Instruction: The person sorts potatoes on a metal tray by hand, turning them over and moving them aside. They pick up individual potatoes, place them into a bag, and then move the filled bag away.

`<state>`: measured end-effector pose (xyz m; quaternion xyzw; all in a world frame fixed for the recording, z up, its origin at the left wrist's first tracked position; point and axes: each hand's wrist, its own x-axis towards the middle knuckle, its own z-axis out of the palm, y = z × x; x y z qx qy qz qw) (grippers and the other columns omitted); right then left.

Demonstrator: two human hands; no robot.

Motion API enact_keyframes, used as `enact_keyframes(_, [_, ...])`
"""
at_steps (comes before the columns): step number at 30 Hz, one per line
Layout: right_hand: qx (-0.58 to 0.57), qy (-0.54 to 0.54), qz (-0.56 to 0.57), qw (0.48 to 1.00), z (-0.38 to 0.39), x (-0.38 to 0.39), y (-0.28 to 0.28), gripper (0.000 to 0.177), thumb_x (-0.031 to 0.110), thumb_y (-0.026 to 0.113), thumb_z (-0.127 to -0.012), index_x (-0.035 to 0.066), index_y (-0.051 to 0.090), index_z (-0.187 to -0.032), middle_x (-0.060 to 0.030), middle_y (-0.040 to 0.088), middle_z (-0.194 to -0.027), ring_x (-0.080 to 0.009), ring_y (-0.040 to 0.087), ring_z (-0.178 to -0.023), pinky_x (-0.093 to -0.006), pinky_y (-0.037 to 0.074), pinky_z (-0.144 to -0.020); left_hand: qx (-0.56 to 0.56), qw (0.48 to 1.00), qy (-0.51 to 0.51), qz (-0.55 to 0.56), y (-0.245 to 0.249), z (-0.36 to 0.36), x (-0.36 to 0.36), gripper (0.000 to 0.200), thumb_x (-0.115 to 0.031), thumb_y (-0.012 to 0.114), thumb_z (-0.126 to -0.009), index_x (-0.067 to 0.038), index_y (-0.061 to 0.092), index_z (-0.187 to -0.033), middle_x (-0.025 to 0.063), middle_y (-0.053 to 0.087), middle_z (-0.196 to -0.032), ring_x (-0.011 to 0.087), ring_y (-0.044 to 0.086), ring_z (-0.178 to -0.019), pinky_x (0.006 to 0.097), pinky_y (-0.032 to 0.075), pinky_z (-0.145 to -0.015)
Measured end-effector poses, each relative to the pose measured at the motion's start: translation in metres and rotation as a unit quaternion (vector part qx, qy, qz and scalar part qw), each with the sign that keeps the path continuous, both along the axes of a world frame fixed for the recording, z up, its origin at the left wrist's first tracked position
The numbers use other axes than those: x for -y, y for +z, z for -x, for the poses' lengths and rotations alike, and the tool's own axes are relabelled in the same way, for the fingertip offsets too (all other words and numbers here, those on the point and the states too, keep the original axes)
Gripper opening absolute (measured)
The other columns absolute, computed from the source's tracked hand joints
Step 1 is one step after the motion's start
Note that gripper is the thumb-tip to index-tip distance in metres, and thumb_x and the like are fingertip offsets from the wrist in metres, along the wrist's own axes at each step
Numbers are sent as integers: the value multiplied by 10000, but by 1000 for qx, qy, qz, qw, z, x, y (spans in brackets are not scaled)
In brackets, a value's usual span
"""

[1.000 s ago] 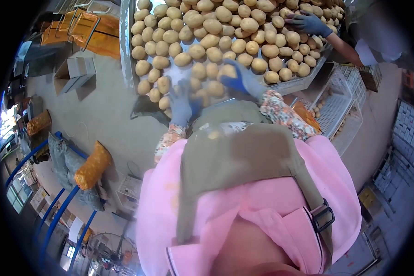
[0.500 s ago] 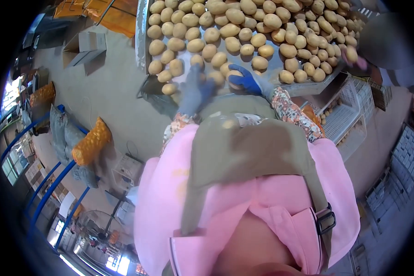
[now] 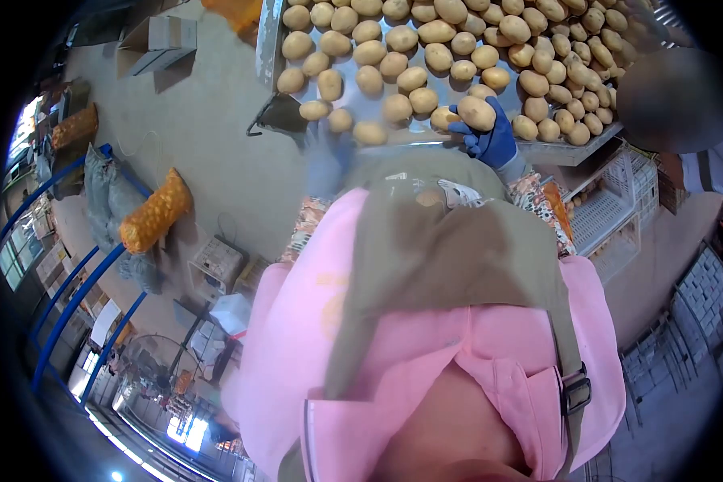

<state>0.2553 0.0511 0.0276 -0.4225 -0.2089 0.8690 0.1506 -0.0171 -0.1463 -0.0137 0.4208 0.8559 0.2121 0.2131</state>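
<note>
Many potatoes lie on a metal table (image 3: 426,127) at the top of the view. My right hand (image 3: 494,136), in a blue glove, holds a potato (image 3: 477,113) with its palm turned up near the table's front edge. Smeared by motion, my left hand (image 3: 327,157) in its grey-blue glove is at the front left edge, just below a loose potato (image 3: 341,120). Its fingers are too blurred to read. Another potato (image 3: 369,132) lies to the right of it.
Another person (image 3: 679,100) stands at the right end of the table. White plastic crates (image 3: 606,205) are below the table on the right. On the left are a cardboard box (image 3: 159,44), a filled orange net sack (image 3: 157,213) and blue rails (image 3: 80,293).
My right hand has turned up and lifted a potato. My left hand has drawn back from the potatoes toward the left front edge. The view has shifted, and the other person's arm has pulled back.
</note>
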Motion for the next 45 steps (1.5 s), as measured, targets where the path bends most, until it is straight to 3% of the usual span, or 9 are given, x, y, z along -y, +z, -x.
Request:
enact_keyframes(11, [6,-107,93,990,-18,-12,-11,553,492,480,-942,54,511,-1278,-183,619,-1138,-183,608,-854,-259,479,-642,42,956,-290,-30,2,-38,-96,586,-245,629,-833,-110,455,-1377,223,484,-1317,406,519,-1142,486,440,-930])
enact_keyframes(15, [128,39,-308,942,-23,-28,-38,540,406,580,-904,31,495,-1284,-170,614,-1174,-282,623,-1006,-332,497,-837,3,940,-339,44,-17,-32,-119,686,-350,662,-824,-182,384,-1428,174,498,-1303,379,534,-1106,462,453,-914])
enact_keyframes(18, [407,250,-569,669,-19,-23,-26,599,427,589,-886,27,462,-1313,-184,613,-1147,-313,599,-1054,-414,459,-890,663,727,-57,-168,4,-38,-105,580,-256,698,-808,-46,449,-1288,136,569,-1133,265,570,-1023,403,481,-891])
enact_keyframes(23, [195,385,-487,759,12,-5,-14,522,371,530,-925,37,466,-1322,-186,576,-1214,-240,556,-1140,-353,436,-932,602,782,7,-163,18,-57,-103,503,-254,633,-891,-51,406,-1291,136,560,-1187,224,598,-1018,355,535,-843])
enact_keyframes(25, [160,250,-444,845,37,3,9,479,325,507,-941,38,473,-1322,-174,559,-1232,-217,535,-1164,-335,430,-961,3,867,-176,-466,26,-63,-106,491,-72,688,-759,-18,553,-1228,129,591,-1143,247,620,-964,327,508,-778])
enact_keyframes(26, [151,251,-444,846,42,3,15,479,325,507,-941,38,473,-1322,-174,559,-1232,-217,535,-1164,-335,430,-961,353,899,-102,-238,7,-67,-98,462,-392,425,-999,-19,431,-1272,149,594,-1119,230,640,-902,292,557,-735])
enact_keyframes(30, [-14,151,-312,938,55,9,30,576,252,599,-903,52,373,-1394,-142,474,-1327,-237,466,-1236,-358,426,-995,440,886,-8,-146,-37,-67,-112,576,-515,298,-1001,-19,513,-1199,145,629,-1038,233,650,-896,313,559,-736])
enact_keyframes(42, [38,131,-404,904,53,22,65,857,206,733,-790,52,229,-1465,-136,429,-1365,-211,446,-1247,-356,421,-1011,791,590,-3,-162,111,-66,-107,487,-192,610,-926,-21,442,-1350,101,546,-1272,173,551,-1112,318,467,-937])
enact_keyframes(45, [52,157,-488,857,51,21,59,851,214,724,-811,58,218,-1478,-139,414,-1386,-214,437,-1260,-349,402,-1028,432,871,-182,-147,92,-65,-107,441,-275,571,-953,-33,482,-1311,81,575,-1220,163,559,-1098,307,463,-935])
